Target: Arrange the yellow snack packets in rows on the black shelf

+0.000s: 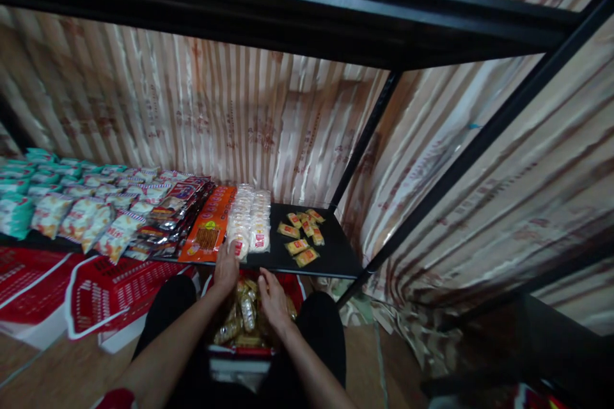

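My left hand (226, 266) lies along the shelf's front edge, its fingers stretched out beside the front white round snack packets (241, 244) and the orange snack bag (210, 230). It appears to touch the nearest white packet. Lower and to the right, my right hand (272, 296) hovers over a red box (300, 287) between my knees, fingers apart and nothing visible in them. Gold-wrapped snacks (248, 313) fill the box, partly hidden by my forearms. Several small yellow packets (297, 246) lie loosely on the black shelf (330, 259) to the right of the white rows.
Dark snack bags (175, 211), white puffed-snack bags (119, 233) and green-topped bags (14, 214) crowd the shelf's left. Red cartons (115, 291) stand below. An upper shelf (288, 6) hangs overhead, and a slanting black post (446, 163) bounds the right.
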`<state>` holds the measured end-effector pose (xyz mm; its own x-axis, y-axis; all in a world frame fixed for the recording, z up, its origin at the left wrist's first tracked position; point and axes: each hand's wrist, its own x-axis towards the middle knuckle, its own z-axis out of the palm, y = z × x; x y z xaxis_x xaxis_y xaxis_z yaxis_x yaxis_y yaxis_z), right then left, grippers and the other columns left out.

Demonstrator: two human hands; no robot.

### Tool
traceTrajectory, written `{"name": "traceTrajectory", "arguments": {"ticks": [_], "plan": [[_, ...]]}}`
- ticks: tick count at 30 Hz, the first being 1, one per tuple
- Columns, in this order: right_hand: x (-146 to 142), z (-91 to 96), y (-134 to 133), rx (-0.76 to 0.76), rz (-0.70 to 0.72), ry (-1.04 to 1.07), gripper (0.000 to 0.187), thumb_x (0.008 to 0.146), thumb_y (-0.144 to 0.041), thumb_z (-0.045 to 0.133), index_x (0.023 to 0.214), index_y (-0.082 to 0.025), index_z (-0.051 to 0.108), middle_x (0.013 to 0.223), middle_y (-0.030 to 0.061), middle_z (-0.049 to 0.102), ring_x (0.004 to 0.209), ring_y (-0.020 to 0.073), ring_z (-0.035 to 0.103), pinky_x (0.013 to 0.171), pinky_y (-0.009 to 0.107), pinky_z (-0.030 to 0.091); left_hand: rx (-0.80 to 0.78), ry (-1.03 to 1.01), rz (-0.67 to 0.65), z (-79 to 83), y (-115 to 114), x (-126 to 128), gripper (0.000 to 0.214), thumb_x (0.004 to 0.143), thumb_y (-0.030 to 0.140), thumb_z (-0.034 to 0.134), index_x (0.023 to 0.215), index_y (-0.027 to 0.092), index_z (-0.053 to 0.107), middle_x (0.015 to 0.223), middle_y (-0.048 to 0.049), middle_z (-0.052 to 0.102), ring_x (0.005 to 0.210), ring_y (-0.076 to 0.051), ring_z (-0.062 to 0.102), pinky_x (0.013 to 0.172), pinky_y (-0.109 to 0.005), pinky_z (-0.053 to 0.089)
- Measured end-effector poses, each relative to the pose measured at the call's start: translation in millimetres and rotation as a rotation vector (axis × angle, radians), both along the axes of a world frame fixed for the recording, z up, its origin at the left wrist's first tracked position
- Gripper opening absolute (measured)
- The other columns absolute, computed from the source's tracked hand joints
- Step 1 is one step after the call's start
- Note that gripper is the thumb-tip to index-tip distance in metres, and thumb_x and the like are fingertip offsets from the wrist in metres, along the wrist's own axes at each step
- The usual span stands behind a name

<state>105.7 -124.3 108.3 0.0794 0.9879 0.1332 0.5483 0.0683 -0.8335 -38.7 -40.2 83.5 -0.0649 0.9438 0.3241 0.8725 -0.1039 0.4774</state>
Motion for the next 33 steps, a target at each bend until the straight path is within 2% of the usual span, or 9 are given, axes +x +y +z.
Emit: {"name": "traceTrajectory", "arguments": {"ticks": [5,8,10,14,18,23,25,29,33], "plan": [[-14.6,-10.7,24.8,0.052,-0.072,0.082,0.042,0.083,-0.035,0.041,0.113,-0.013,0.060,0.116,0.0140,0.061,0.108,0.0226,0.057,0.095,0.039,0.042,0.001,-0.022,0.020,3.4,-1.0,-1.1,0.054,0.078,0.012,0.045,0.131,0.008,0.037,0.108,-0.0145,0.059,0.104,-0.023,0.053,0.091,-0.035,0.043],[-21.4,-12.2,45.4,0.048,-0.112,0.104,0.040,0.080,-0.031,0.044,0.112,-0.013,0.060,0.112,0.0143,0.063,0.100,0.0222,0.062,0.091,0.038,0.045,0.005,-0.037,0.060,-0.1,2.2,1.7,0.054,0.078,0.014,0.047,0.130,0.006,0.036,0.112,-0.0168,0.058,0.106,-0.023,0.053,0.092,-0.035,0.042],[-25.4,-11.4,56.2,0.035,-0.114,0.117,0.038,0.079,-0.029,0.046,0.113,-0.016,0.059,0.109,0.0114,0.065,0.091,0.0199,0.064,0.087,0.035,0.047,0.010,-0.060,0.073,-3.9,2.9,3.2,0.054,0.078,0.015,0.047,0.130,0.006,0.036,0.116,-0.0174,0.057,0.108,-0.024,0.053,0.092,-0.035,0.042],[-31.0,-12.3,65.0,0.004,-0.094,0.178,0.041,0.081,-0.031,0.045,0.119,-0.019,0.054,0.105,0.0081,0.065,0.075,0.0155,0.065,0.073,0.029,0.051,0.046,-0.110,0.043,-7.2,-3.4,7.3,0.053,0.080,0.016,0.043,0.132,0.009,0.035,0.110,-0.0143,0.061,0.102,-0.023,0.056,0.088,-0.037,0.045],[-22.7,-16.8,62.2,0.072,-0.169,0.204,0.044,0.082,-0.034,0.043,0.121,-0.015,0.051,0.107,0.0118,0.061,0.071,0.0151,0.063,0.068,0.028,0.051,0.127,-0.166,-0.074,-4.3,-7.8,20.8,0.049,0.084,0.018,0.038,0.132,0.009,0.036,0.122,-0.0155,0.055,0.110,-0.023,0.052,0.093,-0.038,0.044],[3.1,-15.0,66.1,0.159,-0.257,0.125,0.045,0.081,-0.029,0.044,0.123,-0.015,0.049,0.111,0.0132,0.059,0.085,0.0184,0.060,0.077,0.031,0.049,0.142,-0.194,-0.147,-4.1,4.4,47.8,0.050,0.084,0.017,0.037,0.133,0.010,0.035,0.128,-0.0139,0.052,0.116,-0.021,0.049,0.098,-0.038,0.041],[9.0,-13.5,71.4,0.170,-0.259,0.096,0.045,0.080,-0.028,0.044,0.123,-0.014,0.050,0.112,0.0143,0.058,0.086,0.0195,0.060,0.079,0.033,0.049,0.151,-0.173,-0.129,-4.4,9.8,54.8,0.051,0.083,0.016,0.038,0.134,0.011,0.035,0.128,-0.0131,0.053,0.117,-0.021,0.049,0.098,-0.038,0.041],[9.1,-14.7,80.8,0.141,-0.234,0.077,0.046,0.081,-0.026,0.041,0.125,-0.012,0.047,0.109,0.0154,0.057,0.074,0.0173,0.060,0.074,0.033,0.050,0.148,-0.030,-0.084,-0.4,16.1,56.0,0.049,0.083,0.015,0.040,0.132,0.012,0.039,0.124,-0.0133,0.054,0.115,-0.022,0.049,0.096,-0.035,0.043],[5.7,-19.2,84.4,0.143,-0.233,0.083,0.045,0.081,-0.023,0.041,0.125,-0.015,0.045,0.109,0.0140,0.056,0.072,0.0158,0.060,0.070,0.031,0.052,0.127,0.106,-0.088,5.5,19.1,50.0,0.046,0.084,0.017,0.043,0.130,0.018,0.042,0.113,-0.0116,0.057,0.106,-0.022,0.053,0.083,-0.030,0.049]]}}
